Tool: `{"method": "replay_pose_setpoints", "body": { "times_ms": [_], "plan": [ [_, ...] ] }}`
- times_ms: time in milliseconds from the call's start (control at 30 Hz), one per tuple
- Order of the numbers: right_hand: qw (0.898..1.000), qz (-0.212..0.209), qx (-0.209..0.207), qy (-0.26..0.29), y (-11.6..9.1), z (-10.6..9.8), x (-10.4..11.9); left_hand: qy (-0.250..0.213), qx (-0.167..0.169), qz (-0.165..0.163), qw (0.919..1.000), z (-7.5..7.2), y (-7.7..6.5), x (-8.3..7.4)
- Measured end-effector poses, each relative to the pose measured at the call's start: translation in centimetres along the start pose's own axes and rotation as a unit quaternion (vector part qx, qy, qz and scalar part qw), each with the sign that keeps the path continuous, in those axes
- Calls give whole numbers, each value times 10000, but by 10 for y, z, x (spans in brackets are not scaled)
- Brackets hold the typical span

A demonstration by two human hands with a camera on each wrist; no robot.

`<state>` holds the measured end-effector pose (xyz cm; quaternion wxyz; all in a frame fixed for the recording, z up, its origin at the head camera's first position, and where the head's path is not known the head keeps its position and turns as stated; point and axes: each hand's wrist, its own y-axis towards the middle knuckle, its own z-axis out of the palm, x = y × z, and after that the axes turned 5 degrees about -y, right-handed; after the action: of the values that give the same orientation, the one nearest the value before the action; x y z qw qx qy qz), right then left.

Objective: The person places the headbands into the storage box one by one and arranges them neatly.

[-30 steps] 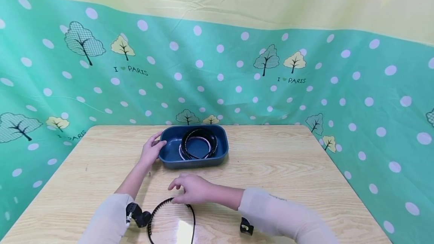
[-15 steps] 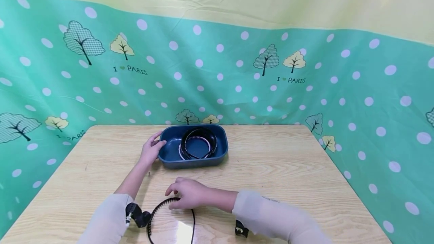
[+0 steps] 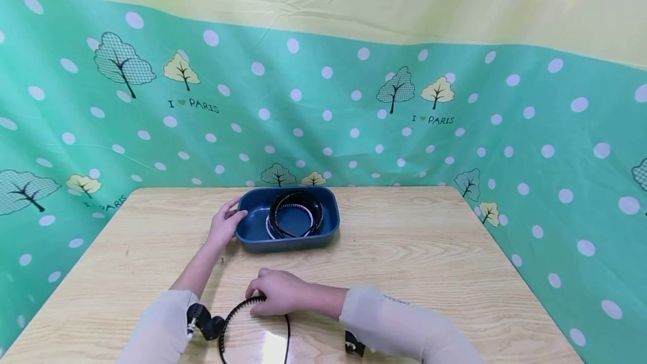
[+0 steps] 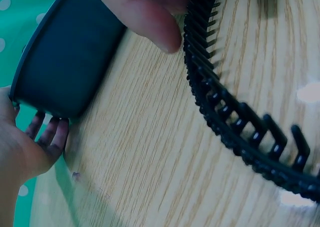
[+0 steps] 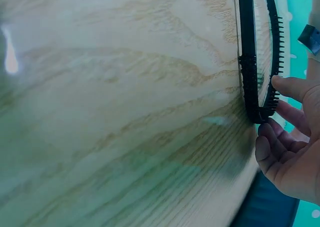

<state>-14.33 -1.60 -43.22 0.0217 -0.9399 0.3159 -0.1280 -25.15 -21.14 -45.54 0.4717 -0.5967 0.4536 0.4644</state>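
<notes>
A black toothed headband (image 3: 228, 319) lies near the front of the table. My right hand (image 3: 283, 292) is at its far curve, thumb on the inner side and fingers on the outer side, pinching it; in the right wrist view the thumb meets the toothed band (image 5: 274, 62). Farther back, my left hand (image 3: 224, 228) grips the left end of a dark blue box (image 3: 288, 245), thumb over the rim and fingers along the outside. The box's wall (image 4: 65, 52) fills the upper left of the left wrist view.
Inside the box, several black headbands (image 3: 274, 215) and a white one (image 3: 269, 230) are stacked toward the right. A wooden table (image 3: 404, 251) backs onto a green dotted curtain (image 3: 343, 145). A black wrist camera (image 3: 209, 322) sits beside the headband's left side.
My right hand has moved slightly left and nearer, and its fingers have come together on the headband. The left hand and the box stay where they were.
</notes>
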Motion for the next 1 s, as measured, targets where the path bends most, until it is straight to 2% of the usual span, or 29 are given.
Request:
{"method": "replay_pose_setpoints", "body": {
  "times_ms": [333, 500, 767, 1000],
  "plan": [
    [9979, -162, -247, -584, 2, 7, 1, -46, 29, 3, 10000, 0, 1, 1],
    [9981, -110, -258, -555, 3, 8, 1, -15, 30, -8, 10000, 0, 1, 1],
    [9992, -197, -239, -242, 4, 8, -2, -27, 9, -58, 10000, -1, 1, 2],
    [9986, -120, -199, 484, 2, 2, -8, -48, -27, 1, 10000, 0, 1, 1]
  ]
}}
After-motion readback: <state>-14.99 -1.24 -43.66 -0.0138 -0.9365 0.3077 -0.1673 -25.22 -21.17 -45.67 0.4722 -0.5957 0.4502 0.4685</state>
